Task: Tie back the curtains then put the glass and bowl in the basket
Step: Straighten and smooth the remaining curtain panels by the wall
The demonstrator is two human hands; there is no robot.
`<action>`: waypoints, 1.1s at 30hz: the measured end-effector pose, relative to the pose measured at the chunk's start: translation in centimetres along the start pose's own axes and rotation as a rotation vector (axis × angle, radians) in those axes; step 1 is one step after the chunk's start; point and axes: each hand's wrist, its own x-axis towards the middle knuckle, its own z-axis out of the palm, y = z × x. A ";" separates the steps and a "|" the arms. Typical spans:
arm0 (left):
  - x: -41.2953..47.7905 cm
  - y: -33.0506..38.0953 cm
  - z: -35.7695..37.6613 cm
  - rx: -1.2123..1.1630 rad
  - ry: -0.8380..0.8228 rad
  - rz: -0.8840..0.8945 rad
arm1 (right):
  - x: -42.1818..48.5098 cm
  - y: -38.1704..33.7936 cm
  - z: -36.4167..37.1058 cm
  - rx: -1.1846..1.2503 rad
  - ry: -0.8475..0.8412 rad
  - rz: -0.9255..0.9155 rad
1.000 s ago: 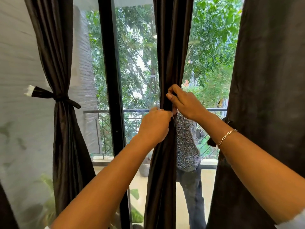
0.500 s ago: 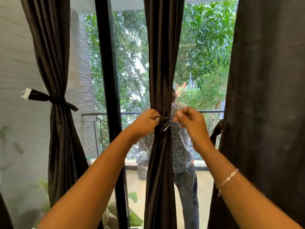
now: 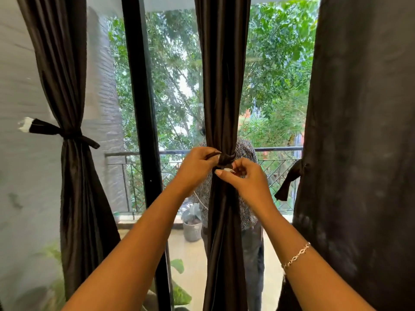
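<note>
left hand [image 3: 196, 168] pinching one tieback [image 3: 226, 158] end, right hand [image 3: 247, 181] pinching the other, middle curtain [image 3: 222, 86] cinched

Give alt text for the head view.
Two hands knot a dark tie around the gathered middle curtain: the left hand grips one end, the right hand pinches the other. The left curtain is tied back; the right curtain hangs loose.

Arms outstretched, left grip [image 3: 195, 164] curled, right grip [image 3: 244, 178] pinching
</note>
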 end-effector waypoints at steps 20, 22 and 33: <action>0.0 -0.8 1.3 -0.249 0.205 -0.006 | 0.6 -1.4 -0.6 0.413 -0.016 0.275; -0.1 -1.0 1.6 -0.338 0.310 0.000 | 1.0 -1.4 -0.9 0.375 -0.030 0.250; 0.6 -2.3 -0.4 -0.428 0.547 0.037 | 2.4 0.3 -4.8 0.304 0.013 0.264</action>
